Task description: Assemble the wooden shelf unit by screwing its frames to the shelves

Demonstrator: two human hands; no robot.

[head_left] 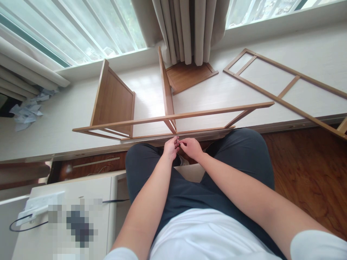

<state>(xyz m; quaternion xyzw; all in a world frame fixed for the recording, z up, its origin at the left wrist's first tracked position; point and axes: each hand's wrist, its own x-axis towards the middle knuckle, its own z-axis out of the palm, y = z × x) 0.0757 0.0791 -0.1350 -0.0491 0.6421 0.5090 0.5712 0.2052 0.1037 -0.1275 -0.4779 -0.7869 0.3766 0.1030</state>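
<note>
My left hand (170, 148) and my right hand (191, 147) meet between my knees, fingertips pinched together on something too small to make out. They sit just below the front rail of a partly built wooden frame (173, 117), which stands on a pale raised window platform (54, 122). The frame has a brown end panel (112, 99) at the left and an upright divider (166, 88) in the middle. I am seated, in dark trousers and a white shirt.
A loose ladder-like wooden side frame (284, 85) lies flat on the platform at the right. A brown panel (188, 76) lies under the curtain (187, 29). Crumpled paper (27, 112) is at far left. A white cabinet with a cable (67, 213) stands lower left. Dark wood floor (311, 169) at right.
</note>
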